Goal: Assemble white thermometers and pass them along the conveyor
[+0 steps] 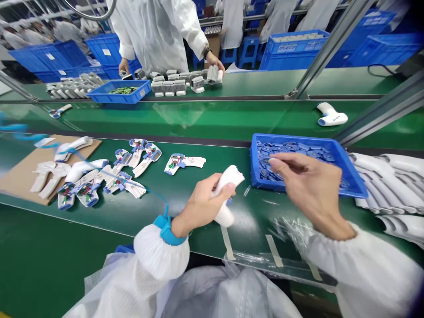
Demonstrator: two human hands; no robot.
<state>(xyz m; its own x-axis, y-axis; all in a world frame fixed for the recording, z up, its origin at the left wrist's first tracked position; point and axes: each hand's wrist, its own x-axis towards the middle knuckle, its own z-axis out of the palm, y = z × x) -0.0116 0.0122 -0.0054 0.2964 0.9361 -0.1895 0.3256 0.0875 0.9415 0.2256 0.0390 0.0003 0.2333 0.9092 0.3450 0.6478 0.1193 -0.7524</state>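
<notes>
My left hand (202, 201), with a blue wrist strap, is closed round a white thermometer housing (228, 181) held tilted above the green bench. Over the blue tray (356, 191) of small blue plastic parts (304, 152) is my right hand (308, 185). Its thumb and fingertips are pinched together; whatever is between them is too small to make out. To the left of my left hand lies an open thermometer half (192, 162) with wiring inside. Several more open halves (89, 192) are grouped further left.
White shells (391, 181) are stacked right of the tray. A cardboard sheet (20, 176) bears shells at far left. A finished-looking thermometer (332, 115) lies on the green strip beyond. Opposite, a co-worker's hand (214, 62) touches grey-and-white parts. A metal post (327, 48) rises at right.
</notes>
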